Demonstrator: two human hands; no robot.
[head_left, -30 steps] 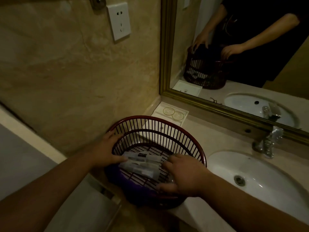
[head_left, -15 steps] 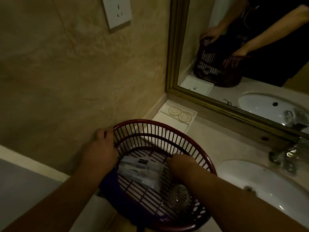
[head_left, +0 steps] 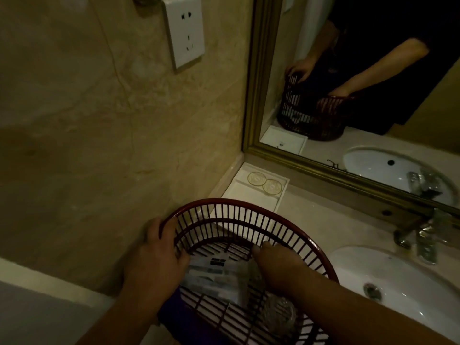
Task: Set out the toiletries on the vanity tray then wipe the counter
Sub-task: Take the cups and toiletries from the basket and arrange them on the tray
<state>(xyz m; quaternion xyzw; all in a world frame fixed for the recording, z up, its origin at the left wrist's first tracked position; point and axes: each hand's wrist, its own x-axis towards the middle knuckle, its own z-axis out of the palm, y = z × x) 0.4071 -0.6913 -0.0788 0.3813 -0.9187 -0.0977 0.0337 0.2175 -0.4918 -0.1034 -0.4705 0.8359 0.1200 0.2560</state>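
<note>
A dark red slatted basket (head_left: 249,217) stands on the counter at the bottom centre. Inside lie several clear wrapped toiletry packets (head_left: 216,277) and a crumpled clear item (head_left: 278,312). My left hand (head_left: 156,260) grips the basket's left rim. My right hand (head_left: 276,265) reaches down inside the basket, fingers on the packets; whether it holds one is unclear. Behind the basket, in the corner, sits the white vanity tray (head_left: 251,192) with two round clear coasters (head_left: 265,183) at its far end.
A white sink (head_left: 398,282) with a chrome tap (head_left: 420,235) lies to the right. A gold-framed mirror (head_left: 256,95) stands behind, a tiled wall with a socket (head_left: 184,31) to the left. A purple cloth (head_left: 169,314) lies under the basket's near left side.
The view has shifted slightly. My left hand stays on the basket's rim. My right hand has pushed further into the basket, onto the packets.
</note>
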